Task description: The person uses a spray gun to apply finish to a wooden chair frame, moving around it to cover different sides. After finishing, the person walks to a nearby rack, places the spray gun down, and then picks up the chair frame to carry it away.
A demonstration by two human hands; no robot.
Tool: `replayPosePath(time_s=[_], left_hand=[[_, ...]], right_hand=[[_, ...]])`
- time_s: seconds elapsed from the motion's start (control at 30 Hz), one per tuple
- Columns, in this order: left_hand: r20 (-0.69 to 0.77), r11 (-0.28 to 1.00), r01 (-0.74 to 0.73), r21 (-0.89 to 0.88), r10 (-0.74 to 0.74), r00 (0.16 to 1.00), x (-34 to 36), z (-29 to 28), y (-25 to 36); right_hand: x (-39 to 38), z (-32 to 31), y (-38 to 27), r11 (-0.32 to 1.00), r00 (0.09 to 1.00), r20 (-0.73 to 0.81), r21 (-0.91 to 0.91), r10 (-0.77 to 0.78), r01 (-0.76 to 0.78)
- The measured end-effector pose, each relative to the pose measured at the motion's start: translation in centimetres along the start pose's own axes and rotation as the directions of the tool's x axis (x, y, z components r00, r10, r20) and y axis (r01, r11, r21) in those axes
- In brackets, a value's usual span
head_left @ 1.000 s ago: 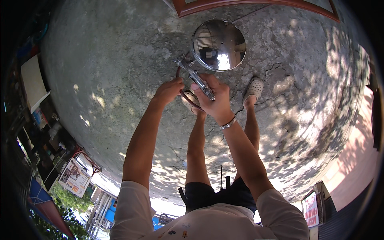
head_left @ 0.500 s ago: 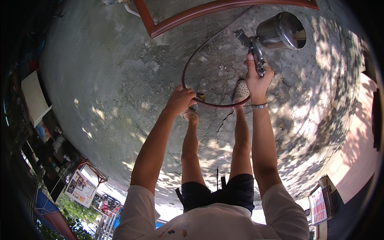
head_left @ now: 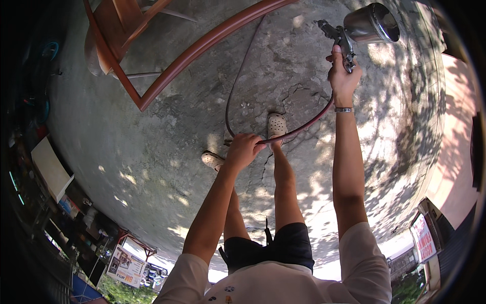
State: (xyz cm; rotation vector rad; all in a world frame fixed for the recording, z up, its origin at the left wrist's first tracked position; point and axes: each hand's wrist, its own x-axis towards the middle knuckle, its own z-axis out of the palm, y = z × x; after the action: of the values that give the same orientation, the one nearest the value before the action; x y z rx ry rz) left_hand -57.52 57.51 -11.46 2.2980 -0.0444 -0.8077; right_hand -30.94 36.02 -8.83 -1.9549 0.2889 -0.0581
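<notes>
A metal spray gun (head_left: 340,41) with a large silver cup (head_left: 365,25) on top is gripped in my right hand (head_left: 345,76), held out ahead on the right. From the gun's handle a dark red hose (head_left: 309,123) curves down to my left hand (head_left: 244,151), whose fingers are wrapped round it. Beyond that hand the hose runs up and away under a reddish-brown wooden frame (head_left: 195,52). The frame's near corner juts toward me, left of the hose.
Behind the frame at the far left stands a brown wooden piece (head_left: 119,25) with pale legs. Cracked concrete (head_left: 167,137) lies all round, dappled with sun. A pale panel (head_left: 52,164) leans among clutter on the left. On the right rises a pinkish wall (head_left: 453,142).
I have stepped forward and to the left, so more of the wooden frame and the brown piece show. Both hands keep their grip; the spray gun has moved farther out.
</notes>
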Motion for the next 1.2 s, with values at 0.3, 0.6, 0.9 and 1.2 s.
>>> replayPosePath(time_s=[0.3, 0.6, 0.9, 1.2], left_hand=[[-0.164, 0.969, -0.078, -0.234, 0.040, 0.986, 7.1, -1.6, 9.4], [-0.128, 0.955, -0.080, -0.285, 0.045, 0.991, 7.0, -0.7, 13.9], [-0.053, 0.966, -0.046, -0.256, 0.034, 0.998, 1.2, 1.2, 7.3], [-0.014, 0.984, -0.095, -0.152, 0.094, 0.995, -3.4, -1.2, 0.6]], right_hand=[[12.1, -7.7, -0.9, 1.000, 0.984, -0.178, -0.010, -0.031, 0.029], [13.9, -10.6, -7.6, 0.964, 0.988, -0.149, -0.265, -0.033, -0.007], [4.6, -5.0, -8.4, 0.982, 0.990, 0.066, -0.155, 0.123, -0.112], [-4.2, -0.4, -8.3, 0.994, 0.990, 0.121, -0.094, 0.073, -0.062]])
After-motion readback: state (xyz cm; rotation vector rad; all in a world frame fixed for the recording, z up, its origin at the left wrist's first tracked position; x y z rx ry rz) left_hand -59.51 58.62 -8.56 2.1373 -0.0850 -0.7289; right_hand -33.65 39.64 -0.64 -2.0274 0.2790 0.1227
